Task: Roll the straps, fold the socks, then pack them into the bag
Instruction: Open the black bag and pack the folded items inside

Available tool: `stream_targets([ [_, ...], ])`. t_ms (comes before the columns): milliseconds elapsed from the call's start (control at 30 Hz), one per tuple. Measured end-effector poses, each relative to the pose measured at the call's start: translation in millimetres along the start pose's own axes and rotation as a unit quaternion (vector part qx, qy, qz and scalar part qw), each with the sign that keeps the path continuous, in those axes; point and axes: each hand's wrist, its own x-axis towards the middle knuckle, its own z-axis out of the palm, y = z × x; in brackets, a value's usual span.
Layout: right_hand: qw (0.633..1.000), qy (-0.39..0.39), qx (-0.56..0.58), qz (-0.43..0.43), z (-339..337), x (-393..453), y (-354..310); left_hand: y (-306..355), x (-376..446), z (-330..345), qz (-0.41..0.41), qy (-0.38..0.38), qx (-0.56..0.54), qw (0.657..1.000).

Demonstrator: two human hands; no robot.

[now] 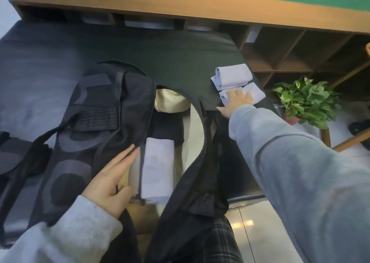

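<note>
Left hand, nearest the lens: fingers straight, pressed flat on the zip edge of the bag, holding its mouth apart. 1 folded sock lay inside, just right of that hand. Right hand, far reach, fingers spread over the near sock bundle; grip unclear. 2nd bundle just beyond the fingertips, long axis crosswise. Straps not identifiable; bag's depth hidden.

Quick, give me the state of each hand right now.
Left hand: open, straight fingers holding the bag opening aside.
Right hand: open, fingers resting on a folded sock; no grip on it yet.
</note>
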Motion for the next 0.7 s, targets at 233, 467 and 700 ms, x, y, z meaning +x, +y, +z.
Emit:
stream_targets([
  [233, 0.998, 0.016, -0.016, -0.055, -0.5, -31.6, 1.3, 3.1, 1.4, 0.1, 0.007, 0.004, -0.017, 1.000],
  [467, 0.992, 0.040, -0.025, -0.115, 4.0, -83.9, -8.0, -2.4, 1.3, 3.5, 0.012, 0.011, -0.003, 1.000],
  [700, 0.991, 0.088, 0.099, -0.024, -37.6, -88.9, -15.6, -0.8, -1.2, 2.6, 0.018, -0.007, -0.017, 1.000],
])
